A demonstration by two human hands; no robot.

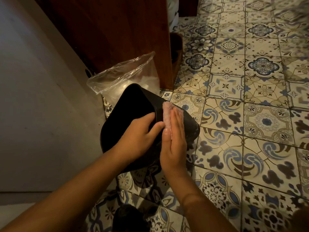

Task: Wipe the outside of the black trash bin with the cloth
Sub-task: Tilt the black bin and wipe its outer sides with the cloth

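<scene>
The black trash bin (133,101) lies tilted on the patterned tile floor, its open mouth toward the left and its base toward the right. My left hand (139,138) grips the bin's rim, fingers curled over the edge into the opening. My right hand (175,139) lies flat with straight fingers on a pink cloth (168,111), pressing it against the bin's outer side wall. Part of the cloth shows above my fingertips.
A clear plastic bag (123,76) stands behind the bin against a dark wooden cabinet (117,30). A pale wall (33,97) runs along the left. Patterned floor tiles (250,114) spread out to the right. A dark object (128,218) sits near the bottom edge.
</scene>
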